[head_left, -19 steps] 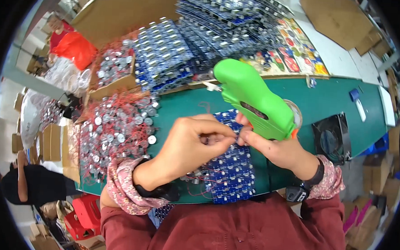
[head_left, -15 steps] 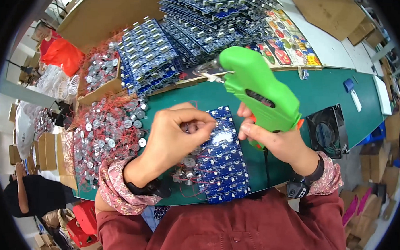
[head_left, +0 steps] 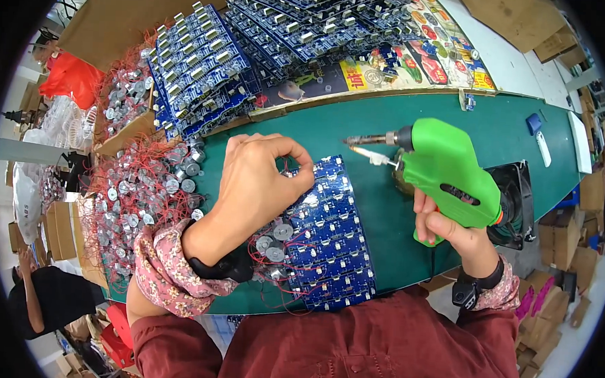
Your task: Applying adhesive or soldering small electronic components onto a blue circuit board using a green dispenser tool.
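My right hand (head_left: 454, 231) grips a green soldering gun (head_left: 455, 170) by its handle. The gun's metal tip and thin feed tube point left, held clear of the board. Below and left of the tip, a blue circuit board panel (head_left: 337, 239) lies on the table, set with rows of small white parts. At its upper left edge my left hand (head_left: 254, 177) is closed, thumb and forefinger pinched together; what they hold is hidden. Several round silver parts with red wires (head_left: 273, 250) rest against the panel's left side, below that hand.
A large heap of wired silver parts (head_left: 136, 212) covers the left of the green table (head_left: 278, 126). Stacked blue circuit boards (head_left: 204, 53) stand behind. A black fan (head_left: 514, 205) sits right of the gun, with a white-handled tool (head_left: 542, 149) farther right.
The soldering gun has moved right and down, away from over the board's far end. My left hand has shifted slightly left, still pinched. My view has shifted a little too.
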Action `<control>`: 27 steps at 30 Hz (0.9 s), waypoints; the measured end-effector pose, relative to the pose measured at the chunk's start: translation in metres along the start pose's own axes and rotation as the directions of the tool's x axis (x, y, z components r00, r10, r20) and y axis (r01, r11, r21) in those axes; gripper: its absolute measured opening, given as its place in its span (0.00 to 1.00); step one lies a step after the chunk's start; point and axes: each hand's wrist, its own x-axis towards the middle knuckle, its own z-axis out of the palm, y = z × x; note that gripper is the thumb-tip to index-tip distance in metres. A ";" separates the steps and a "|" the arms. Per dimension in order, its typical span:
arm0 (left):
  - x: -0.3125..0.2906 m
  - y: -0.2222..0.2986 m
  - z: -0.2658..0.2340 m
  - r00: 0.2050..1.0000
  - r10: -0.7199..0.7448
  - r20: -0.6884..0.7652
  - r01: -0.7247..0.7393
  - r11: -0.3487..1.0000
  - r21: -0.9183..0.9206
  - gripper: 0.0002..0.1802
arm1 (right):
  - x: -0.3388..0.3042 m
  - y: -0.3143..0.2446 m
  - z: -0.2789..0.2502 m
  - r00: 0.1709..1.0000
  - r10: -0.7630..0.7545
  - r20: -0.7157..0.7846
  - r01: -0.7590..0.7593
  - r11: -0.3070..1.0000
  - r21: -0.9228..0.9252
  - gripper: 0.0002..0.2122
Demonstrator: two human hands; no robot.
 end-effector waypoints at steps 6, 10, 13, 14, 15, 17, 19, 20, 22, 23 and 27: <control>-0.005 0.012 0.004 0.980 0.135 -0.145 -0.115 0.984 0.135 0.04 | -0.004 0.003 0.003 0.999 0.052 0.004 -0.052 0.999 0.003 0.17; -0.009 0.014 0.002 0.940 0.285 -0.186 -0.250 0.949 0.192 0.05 | -0.004 0.004 0.005 0.990 0.129 -0.054 -0.125 0.990 0.069 0.19; -0.013 0.016 -0.002 0.908 0.389 -0.159 -0.330 0.894 0.304 0.08 | -0.004 0.003 0.002 0.988 0.144 -0.055 -0.138 0.985 0.105 0.20; -0.015 0.016 -0.001 0.896 0.424 -0.133 -0.357 0.865 0.351 0.09 | -0.004 0.003 -0.001 0.993 0.120 -0.006 -0.118 0.983 0.140 0.17; -0.017 0.015 -0.001 0.883 0.457 -0.105 -0.384 0.833 0.398 0.10 | -0.004 0.003 -0.003 0.995 0.092 0.042 -0.098 0.979 0.178 0.15; -0.018 0.014 -0.001 0.884 0.460 -0.081 -0.397 0.833 0.385 0.10 | -0.004 0.003 -0.003 0.995 0.088 0.045 -0.095 0.978 0.187 0.15; -0.019 0.010 -0.001 0.886 0.460 -0.059 -0.407 0.833 0.375 0.10 | -0.003 0.005 -0.004 0.995 0.083 0.052 -0.091 0.976 0.197 0.15; -0.019 0.008 0.001 0.877 0.478 -0.055 -0.425 0.823 0.378 0.09 | -0.002 0.007 -0.004 0.995 0.081 0.063 -0.093 0.976 0.197 0.15; -0.018 0.005 0.002 0.868 0.494 -0.050 -0.441 0.813 0.381 0.09 | 0.001 0.008 -0.004 0.994 0.082 0.076 -0.096 0.975 0.200 0.16; -0.018 0.004 0.003 0.870 0.491 -0.047 -0.445 0.822 0.357 0.09 | 0.003 0.007 -0.004 0.992 0.099 0.075 -0.112 0.973 0.202 0.15; -0.020 0.009 0.001 0.905 0.425 0.001 -0.406 0.863 0.302 0.12 | 0.006 0.003 -0.005 0.979 0.201 0.044 -0.206 0.968 0.145 0.15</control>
